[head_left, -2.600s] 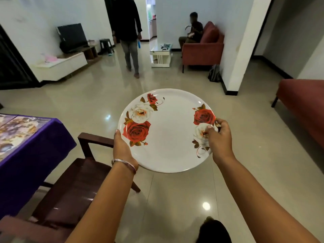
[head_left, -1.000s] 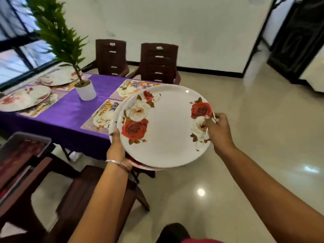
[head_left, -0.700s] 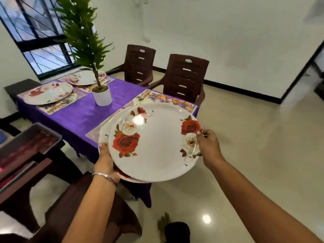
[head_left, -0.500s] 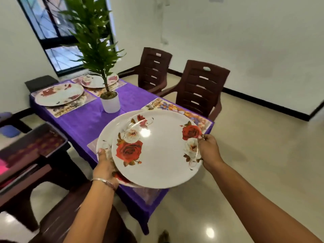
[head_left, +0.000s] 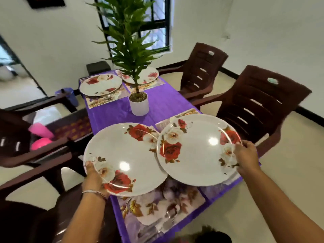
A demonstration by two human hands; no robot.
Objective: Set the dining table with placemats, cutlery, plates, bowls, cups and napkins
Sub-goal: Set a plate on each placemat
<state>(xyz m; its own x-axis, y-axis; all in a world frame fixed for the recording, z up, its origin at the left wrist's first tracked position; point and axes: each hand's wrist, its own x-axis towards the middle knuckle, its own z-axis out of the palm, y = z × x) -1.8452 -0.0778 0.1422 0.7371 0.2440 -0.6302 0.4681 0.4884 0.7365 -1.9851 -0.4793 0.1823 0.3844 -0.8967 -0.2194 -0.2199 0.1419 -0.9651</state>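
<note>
Two white plates with red and white roses are held above the near end of the tabletop [head_left: 163, 102], which is covered in purple cloth. Of the two hands, the left hand [head_left: 93, 178] grips the left plate [head_left: 122, 160] at its 7 o'clock rim, thumb on top and fingers underneath. The right hand [head_left: 246, 156] pinches the right plate [head_left: 196, 151] at its 3 o'clock rim. The right plate's 9 o'clock edge overlaps the left plate's 3 o'clock edge and sits on top of it.

Below the plates, at 6 o'clock, a floral placemat [head_left: 157, 209] lies bare on the cloth, with what looks like cutlery printed or resting on it; I cannot tell which. A second placemat [head_left: 185, 114] shows at 12 o'clock of the right plate, mostly hidden by it.

At the middle of the tabletop stands a green plant in a white pot [head_left: 138, 104]. Beyond it, two more rose plates lie on placemats: the far-left plate [head_left: 100, 85] at 11 o'clock of the pot and the far-right plate [head_left: 145, 75] at 12 o'clock, partly behind the leaves.

Brown chairs [head_left: 259, 106] stand along the right side.
</note>
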